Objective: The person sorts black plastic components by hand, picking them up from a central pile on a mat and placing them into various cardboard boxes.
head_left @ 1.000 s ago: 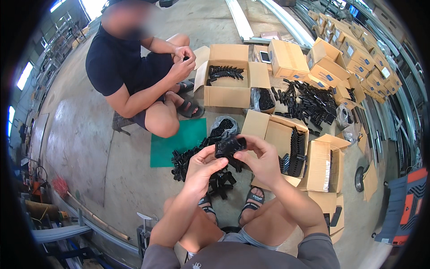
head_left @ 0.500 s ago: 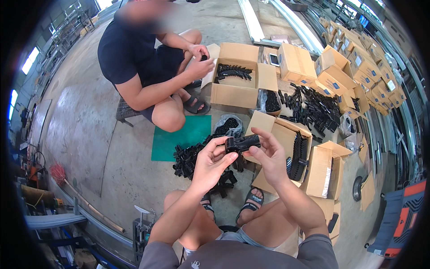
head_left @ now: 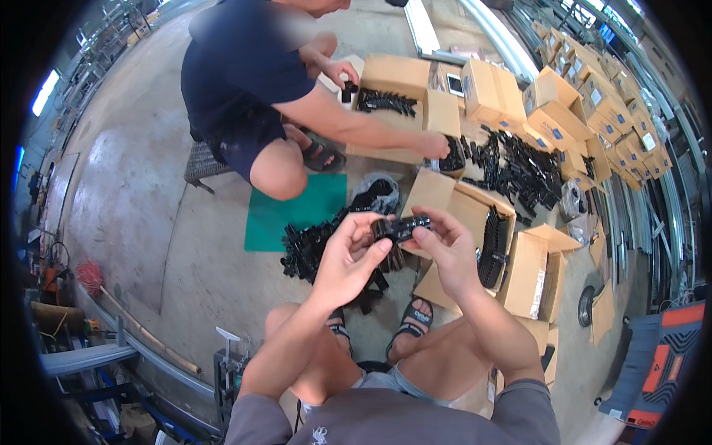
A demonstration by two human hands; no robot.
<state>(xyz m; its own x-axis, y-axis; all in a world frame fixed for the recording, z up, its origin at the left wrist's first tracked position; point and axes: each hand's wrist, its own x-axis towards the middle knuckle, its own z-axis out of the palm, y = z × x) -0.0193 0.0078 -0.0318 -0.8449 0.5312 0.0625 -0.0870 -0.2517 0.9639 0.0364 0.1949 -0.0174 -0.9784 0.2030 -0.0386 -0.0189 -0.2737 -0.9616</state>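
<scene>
Black and glossy, a tubular fitting (head_left: pixel 400 228) sits right between the two hands, and both have hold of it! Left hand (head_left: pixel 345 261) pinches one end, thumb laid along the near side; right hand (head_left: pixel 449 254) grips the other, thumb underneath, some fingertips hidden behind the piece. Just beyond those fingers and to their left, a heap of black fittings (head_left: pixel 311 248) sprawls on the concrete floor (head_left: pixel 222 252), overlapping a green mat (head_left: pixel 285 216). Straight beyond the fingers, a clear plastic bag (head_left: pixel 391 199) with more black parts inside. Off to their right, an open cardboard box (head_left: pixel 430 193) shows a neat row of black pieces (head_left: pixel 491 246), a narrower open carton (head_left: pixel 521 273) just beside it. Farther out past the fingers, a co-worker (head_left: pixel 245 81) sits on a woven stool (head_left: pixel 205 167), one hand holding a black connector (head_left: pixel 348 92), the other down at a small carton of black parts (head_left: pixel 452 157). Below the fingers, two sandals (head_left: pixel 410 325) rest on the floor.
</scene>
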